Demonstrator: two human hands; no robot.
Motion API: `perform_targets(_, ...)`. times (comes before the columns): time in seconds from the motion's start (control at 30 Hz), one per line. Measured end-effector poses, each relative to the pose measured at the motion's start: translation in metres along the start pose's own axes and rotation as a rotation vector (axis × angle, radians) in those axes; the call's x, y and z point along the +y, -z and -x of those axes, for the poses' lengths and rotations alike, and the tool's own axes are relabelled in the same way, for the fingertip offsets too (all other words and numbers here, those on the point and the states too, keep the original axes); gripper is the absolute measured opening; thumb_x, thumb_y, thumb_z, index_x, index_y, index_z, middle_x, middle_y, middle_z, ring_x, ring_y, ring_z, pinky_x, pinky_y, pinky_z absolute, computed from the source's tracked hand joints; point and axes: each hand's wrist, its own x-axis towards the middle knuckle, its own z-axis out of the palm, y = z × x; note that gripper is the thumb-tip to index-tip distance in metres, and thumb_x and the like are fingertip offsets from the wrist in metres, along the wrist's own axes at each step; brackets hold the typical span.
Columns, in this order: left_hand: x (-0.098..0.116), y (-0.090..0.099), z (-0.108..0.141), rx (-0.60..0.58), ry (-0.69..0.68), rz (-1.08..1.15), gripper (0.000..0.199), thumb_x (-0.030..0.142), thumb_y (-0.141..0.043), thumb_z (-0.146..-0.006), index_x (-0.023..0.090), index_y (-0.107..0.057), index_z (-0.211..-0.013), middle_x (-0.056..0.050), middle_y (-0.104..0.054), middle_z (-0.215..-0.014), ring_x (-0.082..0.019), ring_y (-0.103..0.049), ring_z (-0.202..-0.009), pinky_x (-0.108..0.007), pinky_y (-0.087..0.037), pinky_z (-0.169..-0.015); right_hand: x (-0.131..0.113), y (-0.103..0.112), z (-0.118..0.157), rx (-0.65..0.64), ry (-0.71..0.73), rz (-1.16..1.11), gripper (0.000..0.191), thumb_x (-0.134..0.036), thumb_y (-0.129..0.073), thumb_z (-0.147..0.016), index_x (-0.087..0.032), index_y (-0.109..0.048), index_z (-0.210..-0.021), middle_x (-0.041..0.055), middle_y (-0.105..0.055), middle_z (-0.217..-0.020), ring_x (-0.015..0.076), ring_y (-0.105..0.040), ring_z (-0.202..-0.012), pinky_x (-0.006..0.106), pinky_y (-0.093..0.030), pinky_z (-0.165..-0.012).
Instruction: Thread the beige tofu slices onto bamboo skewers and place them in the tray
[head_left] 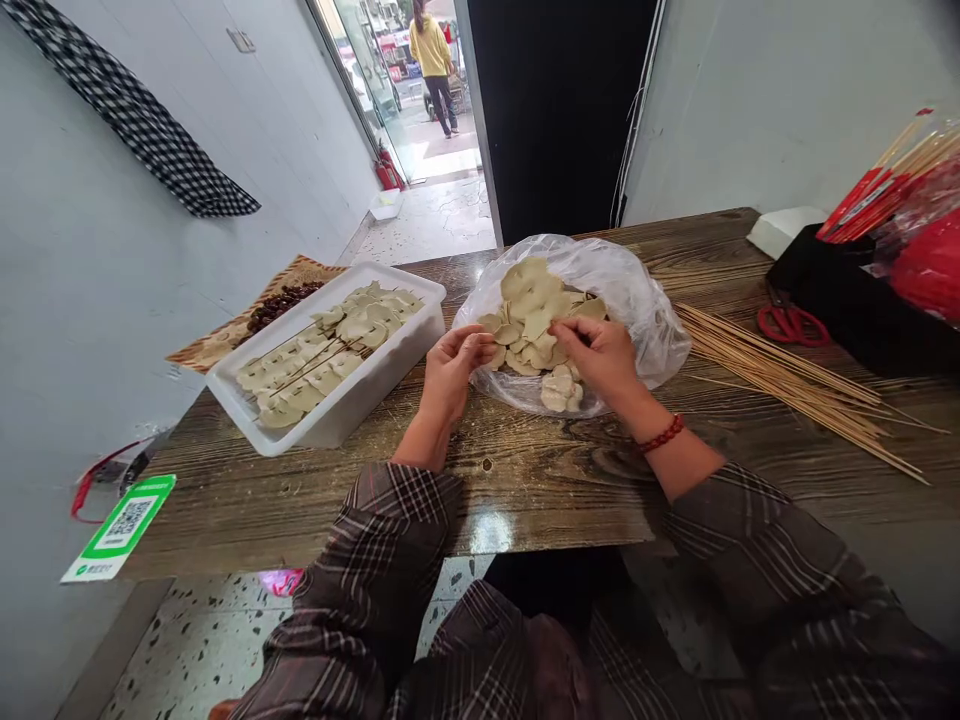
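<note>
Thin, pale beige food slices (534, 290) are heaped in a clear plastic bag (637, 275) spread wide on the table. My right hand (604, 360), wearing a red bead bracelet, reaches over the heap with thumb and fingertips pinched on the edge of a slice. At the heap's left side is my left hand (454, 370), its thumb pressed against the fingers; what lies between them is too hidden to make out. A small paler clump of slices (561, 390) lies at the bag's front. Left of the bag, a white plastic tub (375, 385) contains similar slices threaded on skewers.
Loose bamboo skewers (795, 375) fan out on the wooden table (495, 480) at right, near red-handled scissors (793, 322) and a black box (832, 300). Behind the tub lie dark skewered pieces (279, 304). A QR card (127, 525) stands at left; a person (431, 60) is beyond the doorway.
</note>
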Motion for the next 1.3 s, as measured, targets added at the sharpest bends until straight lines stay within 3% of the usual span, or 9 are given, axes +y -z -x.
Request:
perform_targets(0.2,-0.015,-0.012,-0.004,-0.078,-0.226,-0.543,0.012,0.018,-0.073,-0.070,0.020,-0.074,-0.081,-0.003,-0.070,-0.084,-0.014,-0.059,-0.074,-0.026,-0.045,-0.076,0.006,0.011,-0.011,0.139,-0.073,-0.110,0.031,-0.040,-0.060,-0.084,-0.014,-0.075,-0.084,0.0030,-0.066,-0.067,0.0144,-0.054,-0.061,0.026,-0.039,-0.057)
perform_targets(0.37,-0.023,-0.027,-0.010,-0.096,-0.392,-0.821,0.008,0.021,-0.066,-0.079,0.021,-0.072,-0.085,-0.005,-0.066,-0.087,-0.019,-0.057,-0.083,-0.032,-0.043,-0.086,0.007,0.012,-0.013,0.160,-0.099,-0.146,0.031,-0.041,-0.059,-0.083,-0.014,-0.075,-0.082,0.0007,-0.060,-0.061,0.0132,-0.050,-0.058,0.025,-0.038,-0.055)
perform_targets(0.5,-0.025,-0.040,-0.014,-0.031,-0.419,-1.026,0.018,0.033,-0.062,-0.085,0.020,-0.068,-0.075,-0.008,-0.062,-0.081,-0.024,-0.056,-0.086,-0.037,-0.042,-0.087,0.007,0.010,-0.014,0.171,-0.088,-0.152,0.030,-0.039,-0.060,-0.082,-0.014,-0.075,-0.083,0.0017,-0.063,-0.064,0.0135,-0.051,-0.059,0.026,-0.039,-0.057)
perform_targets(0.63,-0.025,-0.055,-0.016,-0.015,-0.392,-1.180,0.023,0.039,-0.066,-0.082,0.019,-0.063,-0.072,-0.009,-0.060,-0.081,-0.027,-0.055,-0.088,-0.040,-0.041,-0.084,0.007,0.009,-0.015,0.159,-0.072,-0.156,0.029,-0.039,-0.059,-0.082,-0.014,-0.075,-0.080,0.0026,-0.064,-0.066,0.0141,-0.053,-0.061,0.026,-0.040,-0.058)
perform_targets(0.83,-0.032,-0.065,-0.023,0.002,-0.357,-1.077,0.014,0.018,-0.068,-0.075,0.020,-0.054,-0.073,-0.004,-0.059,-0.081,-0.021,-0.055,-0.084,-0.033,-0.042,-0.079,0.005,0.009,-0.017,0.172,-0.048,-0.168,0.029,-0.038,-0.059,-0.083,-0.015,-0.074,-0.075,0.0010,-0.062,-0.062,0.0130,-0.052,-0.060,0.025,-0.039,-0.057)
perform_targets(1.0,-0.038,-0.062,-0.029,-0.006,-0.325,-0.861,0.015,0.015,-0.064,-0.073,0.020,-0.051,-0.070,0.002,-0.054,-0.071,-0.014,-0.050,-0.070,-0.026,-0.040,-0.068,0.006,0.009,-0.017,0.177,-0.038,-0.190,0.028,-0.036,-0.060,-0.084,-0.013,-0.075,-0.080,0.0018,-0.065,-0.066,0.0135,-0.054,-0.061,0.026,-0.040,-0.058)
perform_targets(1.17,-0.027,-0.045,-0.030,-0.072,-0.285,-0.745,0.008,0.018,-0.060,-0.076,0.020,-0.053,-0.073,0.004,-0.052,-0.065,-0.012,-0.049,-0.063,-0.024,-0.038,-0.063,0.008,0.008,-0.017,0.164,-0.038,-0.185,0.028,-0.037,-0.060,-0.084,-0.014,-0.075,-0.081,0.0028,-0.068,-0.069,0.0154,-0.059,-0.067,0.026,-0.042,-0.060)
perform_targets(1.3,-0.017,-0.020,-0.026,-0.105,-0.343,-0.938,0.005,0.015,-0.060,-0.075,0.020,-0.058,-0.073,0.002,-0.057,-0.069,-0.014,-0.052,-0.066,-0.027,-0.038,-0.066,0.007,0.008,-0.016,0.154,-0.035,-0.165,0.028,-0.037,-0.060,-0.084,-0.014,-0.075,-0.079,0.0030,-0.068,-0.069,0.0152,-0.058,-0.066,0.025,-0.042,-0.060)
